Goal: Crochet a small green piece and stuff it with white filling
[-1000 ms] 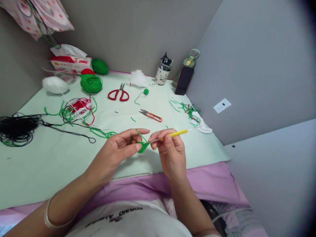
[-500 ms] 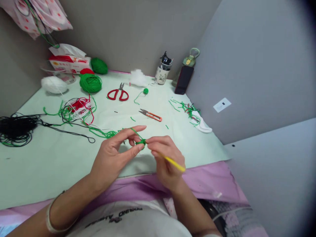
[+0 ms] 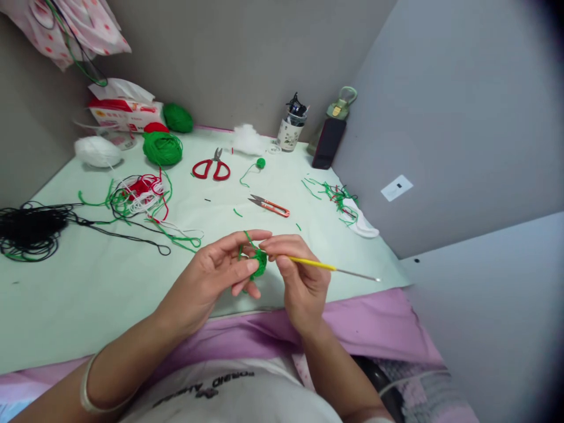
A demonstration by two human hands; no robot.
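Between the thumb and fingers of my left hand (image 3: pixel 220 267) is a small green crochet piece (image 3: pixel 261 264), with green yarn (image 3: pixel 249 238) running up over the index finger. My right hand (image 3: pixel 304 276) grips a crochet hook (image 3: pixel 312 262) by its yellow handle, and the metal end at the back points right. The hook's front tip meets the green piece but is hidden by my fingers. Beyond the hands lie orange thread snips (image 3: pixel 269 205) and red-handled scissors (image 3: pixel 211 169).
Green yarn balls (image 3: pixel 163 148), a white yarn ball (image 3: pixel 97 151) and a tissue pack (image 3: pixel 127 111) stand at the back left. Black yarn (image 3: pixel 33 226) and tangled yarn (image 3: pixel 141 194) lie left. A pen cup (image 3: pixel 291 130), phone (image 3: pixel 329 143) and bottle (image 3: pixel 341 108) stand at the back right.
The crochet piece has turned to show more of its face. The hook has swung from pointing down-right to nearly level, its back end now in sight. My left lower fingers have spread out.
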